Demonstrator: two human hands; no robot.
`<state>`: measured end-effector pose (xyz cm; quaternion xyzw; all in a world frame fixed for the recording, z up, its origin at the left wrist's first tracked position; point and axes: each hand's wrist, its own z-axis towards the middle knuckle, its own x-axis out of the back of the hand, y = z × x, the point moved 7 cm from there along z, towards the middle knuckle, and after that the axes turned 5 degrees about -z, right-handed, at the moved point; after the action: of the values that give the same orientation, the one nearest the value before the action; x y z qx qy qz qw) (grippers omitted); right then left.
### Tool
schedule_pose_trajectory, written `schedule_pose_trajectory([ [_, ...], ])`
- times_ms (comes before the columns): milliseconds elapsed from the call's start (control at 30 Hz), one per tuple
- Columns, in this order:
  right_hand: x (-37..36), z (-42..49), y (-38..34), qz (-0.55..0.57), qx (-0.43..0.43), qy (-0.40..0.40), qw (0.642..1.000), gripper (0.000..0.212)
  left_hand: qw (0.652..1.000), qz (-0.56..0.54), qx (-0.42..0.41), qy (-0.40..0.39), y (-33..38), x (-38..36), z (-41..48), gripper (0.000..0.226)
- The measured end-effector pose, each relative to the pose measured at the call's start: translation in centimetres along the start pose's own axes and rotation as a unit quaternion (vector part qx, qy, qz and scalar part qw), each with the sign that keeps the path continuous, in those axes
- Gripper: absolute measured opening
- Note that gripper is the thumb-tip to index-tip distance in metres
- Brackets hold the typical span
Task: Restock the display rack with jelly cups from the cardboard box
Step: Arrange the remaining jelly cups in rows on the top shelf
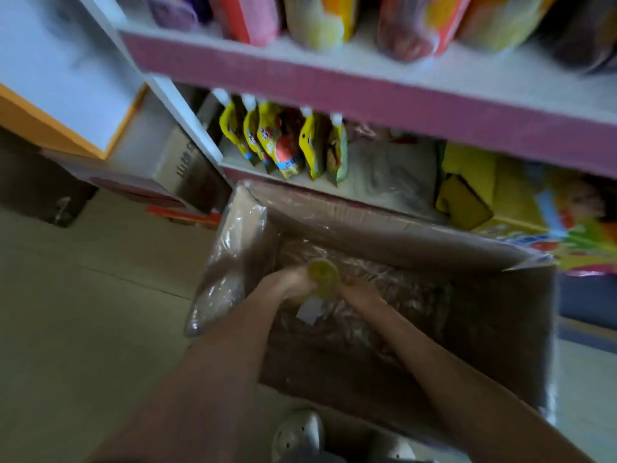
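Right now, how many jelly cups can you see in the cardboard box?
1: a yellow jelly cup held in the left hand, above the plastic liner inside the cardboard box. More may be hidden under the crumpled liner.

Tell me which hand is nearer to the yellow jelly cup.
Left. The left hand holds the yellow jelly cup; the right hand sits just right of it, lower in the cardboard box.

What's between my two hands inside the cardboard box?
A yellow jelly cup, at the fingertips of the left hand and beside the right hand, with a white paper slip just below it. Head view, blurred.
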<state>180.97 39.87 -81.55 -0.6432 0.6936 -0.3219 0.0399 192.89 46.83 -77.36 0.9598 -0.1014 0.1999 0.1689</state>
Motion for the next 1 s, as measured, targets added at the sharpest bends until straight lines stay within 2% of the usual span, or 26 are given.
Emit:
schedule_pose_trajectory([
  [33,0.7,-2.7,-0.4,0.074,-0.045,-0.026,0.996,0.038,0.994,-0.099,-0.028,-0.038,0.9,-0.1,-2.5,0.03],
  [100,2.5,-9.1,-2.2,0.226,-0.101,-0.071,0.966,0.029,0.959,-0.255,-0.078,-0.098,2.8,0.3,-8.5,0.014],
  [133,3.7,-12.5,-3.7,0.288,-0.093,-0.086,0.949,0.025,0.941,-0.302,-0.096,-0.115,3.8,1.0,-12.0,0.017],
  [200,6.8,-19.1,-7.1,0.376,-0.04,-0.086,0.922,0.013,0.923,-0.331,-0.13,-0.148,6.1,2.9,-19.4,0.022],
  [233,8.4,-22.4,-8.7,0.404,-0.012,-0.082,0.911,0.013,0.921,-0.321,-0.153,-0.16,7.3,3.8,-22.9,0.023],
  [300,11.6,-29.1,-12.0,0.427,0.038,-0.07,0.901,0.047,0.922,-0.294,-0.188,-0.169,10.0,6.2,-30.0,0.028],
  [333,13.1,-32.3,-13.7,0.428,0.067,-0.066,0.899,0.059,0.929,-0.269,-0.207,-0.147,11.4,7.9,-33.3,0.035],
  [367,14.7,-35.6,-15.3,0.43,0.094,-0.054,0.896,0.059,0.935,-0.238,-0.232,-0.12,12.9,9.4,-36.4,0.04],
  [433,17.8,-41.6,-17.9,0.445,0.137,-0.024,0.885,0.043,0.945,-0.156,-0.28,-0.061,15.9,12.2,-42.7,0.045],
  [533,22.3,-50.1,-21.5,0.422,0.194,0.028,0.885,0.056,0.942,-0.003,-0.335,0.022,20.0,16.0,-51.5,0.049],
  [600,25.1,-55.0,-23.6,0.388,0.223,0.063,0.892,0.067,0.925,0.033,-0.377,0.034,22.5,17.9,-56.8,0.053],
  [700,29.1,-60.8,-26.4,0.342,0.253,0.119,0.897,0.075,0.909,0.09,-0.4,0.079,25.7,20.9,-63.7,0.044],
  [800,32.2,-65.0,-29.0,0.301,0.294,0.158,0.893,0.065,0.894,0.102,-0.426,0.095,28.2,23.3,-67.7,0.034],
  [900,35.0,-67.6,-31.3,0.287,0.318,0.197,0.882,0.058,0.883,0.113,-0.441,0.112,30.4,25.7,-70.4,0.007],
  [967,36.8,-69.0,-32.6,0.276,0.333,0.231,0.872,0.073,0.86,0.128,-0.476,0.131,32.2,27.3,-72.2,0.016],
  [1000,37.6,-69.8,-33.4,0.271,0.341,0.249,0.865,0.081,0.845,0.134,-0.496,0.146,33.1,28.0,-73.0,0.013],
])
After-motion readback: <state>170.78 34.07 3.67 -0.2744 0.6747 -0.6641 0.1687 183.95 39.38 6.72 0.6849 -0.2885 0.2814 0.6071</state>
